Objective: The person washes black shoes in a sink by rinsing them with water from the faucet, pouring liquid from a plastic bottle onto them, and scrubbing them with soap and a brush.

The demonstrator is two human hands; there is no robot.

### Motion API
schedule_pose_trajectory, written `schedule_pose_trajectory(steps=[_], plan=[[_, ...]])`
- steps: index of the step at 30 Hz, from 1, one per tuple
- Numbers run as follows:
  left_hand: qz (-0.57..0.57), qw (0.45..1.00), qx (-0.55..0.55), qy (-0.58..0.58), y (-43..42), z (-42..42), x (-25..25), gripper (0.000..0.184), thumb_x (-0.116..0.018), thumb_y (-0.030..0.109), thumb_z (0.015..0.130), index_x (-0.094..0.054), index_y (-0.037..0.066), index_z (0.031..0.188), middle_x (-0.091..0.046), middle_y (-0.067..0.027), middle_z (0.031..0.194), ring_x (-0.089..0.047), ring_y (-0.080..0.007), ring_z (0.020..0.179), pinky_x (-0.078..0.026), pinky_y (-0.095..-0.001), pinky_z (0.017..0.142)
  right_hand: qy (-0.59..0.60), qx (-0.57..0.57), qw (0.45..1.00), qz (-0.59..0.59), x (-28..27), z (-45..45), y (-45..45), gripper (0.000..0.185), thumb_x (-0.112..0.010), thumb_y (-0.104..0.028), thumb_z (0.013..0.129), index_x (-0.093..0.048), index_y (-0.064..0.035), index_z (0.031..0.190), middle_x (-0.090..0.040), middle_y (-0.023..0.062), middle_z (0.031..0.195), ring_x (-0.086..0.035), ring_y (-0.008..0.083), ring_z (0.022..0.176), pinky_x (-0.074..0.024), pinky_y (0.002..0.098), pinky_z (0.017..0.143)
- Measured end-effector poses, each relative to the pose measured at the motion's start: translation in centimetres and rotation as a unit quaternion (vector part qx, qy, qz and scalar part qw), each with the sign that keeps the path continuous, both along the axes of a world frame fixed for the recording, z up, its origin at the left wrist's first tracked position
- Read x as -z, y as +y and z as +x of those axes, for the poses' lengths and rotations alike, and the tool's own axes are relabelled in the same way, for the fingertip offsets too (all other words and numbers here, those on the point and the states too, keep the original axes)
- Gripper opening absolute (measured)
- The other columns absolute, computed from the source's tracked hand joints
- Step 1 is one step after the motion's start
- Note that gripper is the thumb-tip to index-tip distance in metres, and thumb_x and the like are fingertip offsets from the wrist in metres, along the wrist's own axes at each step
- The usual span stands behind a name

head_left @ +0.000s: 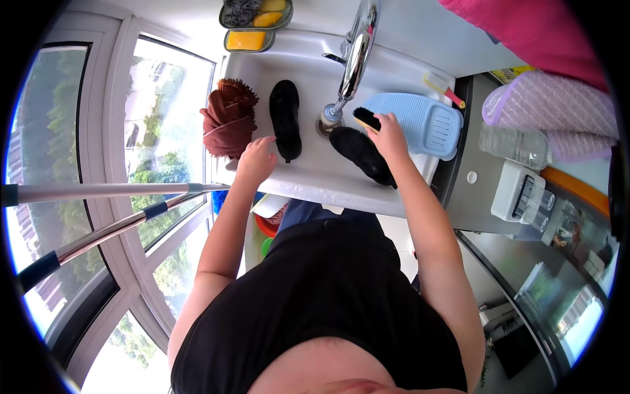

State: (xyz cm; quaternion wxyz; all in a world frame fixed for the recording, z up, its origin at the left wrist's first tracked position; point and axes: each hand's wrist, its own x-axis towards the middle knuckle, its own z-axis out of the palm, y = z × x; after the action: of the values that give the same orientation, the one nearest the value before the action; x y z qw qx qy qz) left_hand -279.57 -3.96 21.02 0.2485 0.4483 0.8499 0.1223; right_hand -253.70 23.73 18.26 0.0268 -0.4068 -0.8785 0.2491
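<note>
Two black shoes lie in the white sink (254,71). The left shoe (285,121) stands lengthwise, and the right shoe (363,155) lies aslant below the drain. My left hand (258,159) is beside the heel of the left shoe, below a bundled brown cloth (230,121); its fingers are loosely bent and apart, with nothing seen in them. In my right hand (390,139) is a brush (367,119) with black bristles and a light wooden back, held just above the right shoe. Part of its handle is hidden by my fingers.
A chrome faucet (356,62) reaches over the drain. A light blue washboard (413,121) leans at the sink's right side, near a small brush with a red-yellow handle (453,96). Soap dishes (248,41) sit at the back left. Metal poles (111,192) cross at the left.
</note>
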Motion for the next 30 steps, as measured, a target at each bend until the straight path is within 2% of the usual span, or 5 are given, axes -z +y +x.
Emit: schedule_pose_trajectory(steps=[6, 8, 16, 18, 30], plan=[[-0.015, 0.995, -0.016, -0.095, 0.4, 1.1, 1.3, 0.047, -0.062, 0.017, 0.086, -0.061, 0.007, 0.132, -0.064, -0.0171, 0.131, -0.057, -0.0367, 0.124, -0.045, -0.0439, 0.108, 0.243, 0.205, 0.787, -0.529, -0.8, -0.8, 2.7, 0.044, -0.082, -0.017, 0.079, -0.068, -0.0003, 0.117, -0.066, 0.0168, 0.098, -0.066, 0.0381, 0.094, -0.0548, 0.0443, 0.082], [-0.045, 0.997, 0.004, -0.069, 1.3, 1.4, 1.3, 0.047, -0.062, 0.02, 0.087, -0.061, 0.007, 0.132, -0.064, -0.017, 0.131, -0.057, -0.0361, 0.125, -0.044, -0.0439, 0.109, -0.094, -0.089, 0.992, 0.012, 1.7, 0.2, 0.9, 0.041, -0.079, -0.015, 0.081, -0.067, 0.0011, 0.116, -0.063, 0.0189, 0.106, -0.065, 0.04, 0.098, -0.0545, 0.0471, 0.084], [-0.056, 0.994, -0.006, -0.089, 2.4, 1.5, 1.6, 0.044, -0.061, 0.022, 0.087, -0.066, 0.007, 0.128, -0.067, -0.0172, 0.127, -0.06, -0.0356, 0.121, -0.046, -0.042, 0.108, 0.257, 0.211, 0.822, -0.463, -2.2, -0.1, 2.4, 0.044, -0.083, -0.016, 0.078, -0.069, -0.0023, 0.117, -0.069, 0.0155, 0.105, -0.067, 0.0351, 0.09, -0.0546, 0.0395, 0.085], [-0.047, 0.97, -0.093, -0.221, 3.3, 2.0, 2.3, 0.044, -0.062, 0.025, 0.089, -0.067, 0.005, 0.127, -0.069, -0.0172, 0.123, -0.064, -0.0347, 0.117, -0.049, -0.04, 0.104, -0.004, -0.106, 0.994, 0.019, 1.7, 1.5, 1.7, 0.046, -0.081, -0.013, 0.079, -0.065, -0.0023, 0.121, -0.065, 0.0149, 0.107, -0.064, 0.037, 0.097, -0.0539, 0.0417, 0.087], [0.073, 0.564, -0.669, -0.479, 9.2, 2.8, 12.2, 0.081, -0.077, 0.051, 0.086, -0.048, 0.0, 0.142, -0.051, -0.0129, 0.136, -0.053, -0.0239, 0.111, -0.045, -0.0386, 0.099, 0.162, 0.005, 0.982, 0.101, -0.8, -1.4, 14.5, 0.046, -0.083, -0.023, 0.077, -0.068, -0.007, 0.118, -0.07, 0.0126, 0.116, -0.061, 0.0342, 0.109, -0.0479, 0.0421, 0.096]])
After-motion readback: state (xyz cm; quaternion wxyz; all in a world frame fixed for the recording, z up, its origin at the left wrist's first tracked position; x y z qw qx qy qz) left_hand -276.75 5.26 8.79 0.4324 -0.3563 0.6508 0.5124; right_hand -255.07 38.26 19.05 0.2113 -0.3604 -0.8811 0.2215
